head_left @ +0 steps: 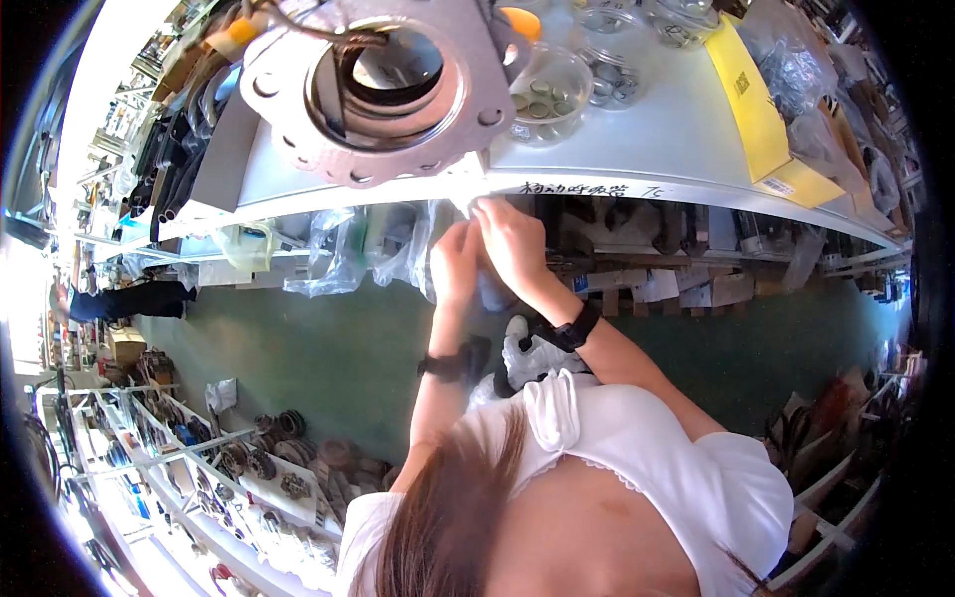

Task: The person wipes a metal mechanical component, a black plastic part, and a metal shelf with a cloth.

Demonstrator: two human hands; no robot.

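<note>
At the front edge of a white shelf [647, 192], my two hands meet with the fingers bent and drawn together. My right hand [512, 244] has its fingertips pressed to the edge strip, closed on something small that I cannot make out. Beside it, touching or nearly so, my left hand [455, 264] is closed too; what its fingers hold is hidden. A clear plastic bag [403, 261] hangs just left of my left hand. Above the hands looms a large grey metal housing [448, 149] with a round bore and bolt holes, covering part of the shelf.
Clear round tubs [549, 90] of small metal parts stand on the shelf, left of a yellow carton [753, 109]. Boxes [686, 289] fill the lower level. Behind me is a rack [234, 438] of round parts. Another person's dark-clad leg [134, 301] shows far left.
</note>
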